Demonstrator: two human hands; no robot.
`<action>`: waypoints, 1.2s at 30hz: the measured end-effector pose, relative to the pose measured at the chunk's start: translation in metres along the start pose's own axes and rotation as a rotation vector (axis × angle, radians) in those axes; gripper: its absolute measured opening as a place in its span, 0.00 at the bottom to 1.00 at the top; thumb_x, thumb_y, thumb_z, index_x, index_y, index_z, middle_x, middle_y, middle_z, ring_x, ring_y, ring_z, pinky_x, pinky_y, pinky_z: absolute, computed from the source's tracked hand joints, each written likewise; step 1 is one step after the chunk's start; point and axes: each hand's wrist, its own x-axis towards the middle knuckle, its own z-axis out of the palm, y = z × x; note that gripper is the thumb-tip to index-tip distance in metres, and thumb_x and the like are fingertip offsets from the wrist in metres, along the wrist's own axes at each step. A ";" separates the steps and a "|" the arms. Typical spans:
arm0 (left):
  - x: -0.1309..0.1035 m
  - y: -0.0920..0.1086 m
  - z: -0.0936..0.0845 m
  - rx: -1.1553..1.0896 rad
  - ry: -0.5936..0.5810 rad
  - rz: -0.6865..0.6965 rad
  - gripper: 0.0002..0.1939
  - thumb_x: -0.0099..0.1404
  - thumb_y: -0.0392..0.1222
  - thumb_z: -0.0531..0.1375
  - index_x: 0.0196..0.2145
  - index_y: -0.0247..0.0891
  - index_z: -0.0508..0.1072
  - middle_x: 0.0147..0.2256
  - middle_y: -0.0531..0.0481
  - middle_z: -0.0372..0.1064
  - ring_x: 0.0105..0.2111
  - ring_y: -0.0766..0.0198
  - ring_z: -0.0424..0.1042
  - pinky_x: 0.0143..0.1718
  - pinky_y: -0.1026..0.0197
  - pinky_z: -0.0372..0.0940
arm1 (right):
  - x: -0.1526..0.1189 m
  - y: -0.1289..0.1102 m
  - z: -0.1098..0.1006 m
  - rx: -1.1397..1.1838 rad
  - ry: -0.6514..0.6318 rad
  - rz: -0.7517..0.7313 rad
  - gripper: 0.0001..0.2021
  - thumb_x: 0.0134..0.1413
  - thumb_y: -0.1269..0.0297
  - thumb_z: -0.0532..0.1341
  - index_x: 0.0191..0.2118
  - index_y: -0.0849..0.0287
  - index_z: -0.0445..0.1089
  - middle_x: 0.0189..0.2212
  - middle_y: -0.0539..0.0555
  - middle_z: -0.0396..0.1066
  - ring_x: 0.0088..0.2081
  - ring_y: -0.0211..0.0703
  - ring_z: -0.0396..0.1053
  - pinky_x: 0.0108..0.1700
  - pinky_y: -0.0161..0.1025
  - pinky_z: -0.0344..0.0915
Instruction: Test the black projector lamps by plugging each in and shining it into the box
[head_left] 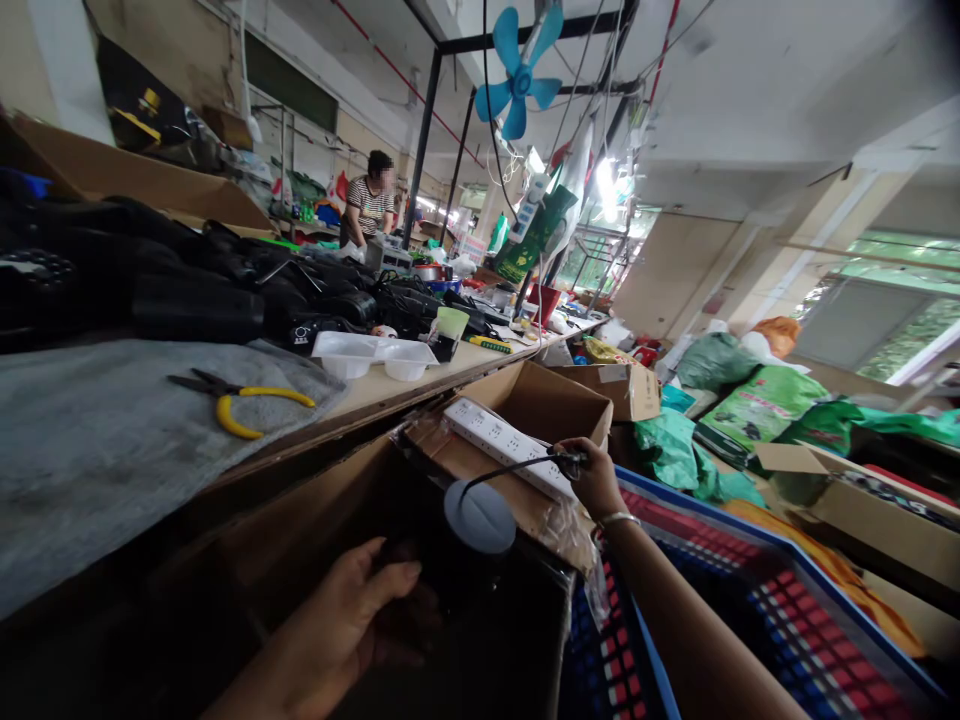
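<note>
My right hand (594, 478) is closed around the end of a black cable (510, 466), over a long white power strip (495, 436). The cable curves left and down to a dark object with a round grey top (480, 516); its body is lost in shadow, so I cannot tell its kind. My left hand (352, 620) is inside the dark cardboard box (300, 520), to the left of that object. Its thumb is stretched out and apart from the other fingers, which are partly in shadow. Nothing shows in its grasp.
Yellow-handled pliers (244, 400) lie on a grey sheet at left, below a pile of black items (187, 270). White plastic trays (375, 354) sit at the table edge. A red and blue basket (720, 580) stands at right. A person (369, 205) works farther back.
</note>
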 end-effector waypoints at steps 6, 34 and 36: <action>0.011 -0.003 0.004 -0.010 0.074 -0.021 0.20 0.53 0.44 0.63 0.38 0.37 0.58 0.26 0.49 0.71 0.27 0.60 0.72 0.26 0.59 0.65 | 0.035 -0.001 0.009 -0.083 -0.094 -0.012 0.10 0.32 0.72 0.59 0.28 0.60 0.71 0.23 0.52 0.72 0.27 0.42 0.69 0.30 0.36 0.64; 0.042 -0.001 0.013 -0.062 0.001 0.051 0.12 0.52 0.33 0.60 0.34 0.35 0.61 0.26 0.49 0.69 0.24 0.63 0.70 0.25 0.59 0.67 | 0.028 0.012 0.038 -0.103 -0.042 0.049 0.05 0.37 0.66 0.58 0.25 0.58 0.63 0.21 0.50 0.65 0.25 0.38 0.61 0.28 0.35 0.57; 0.045 -0.001 0.015 -0.090 -0.017 0.051 0.12 0.51 0.32 0.59 0.33 0.35 0.61 0.26 0.49 0.69 0.25 0.62 0.71 0.26 0.59 0.67 | 0.027 0.012 0.041 -0.057 -0.014 0.054 0.05 0.38 0.64 0.58 0.25 0.58 0.62 0.20 0.49 0.63 0.24 0.37 0.60 0.28 0.35 0.56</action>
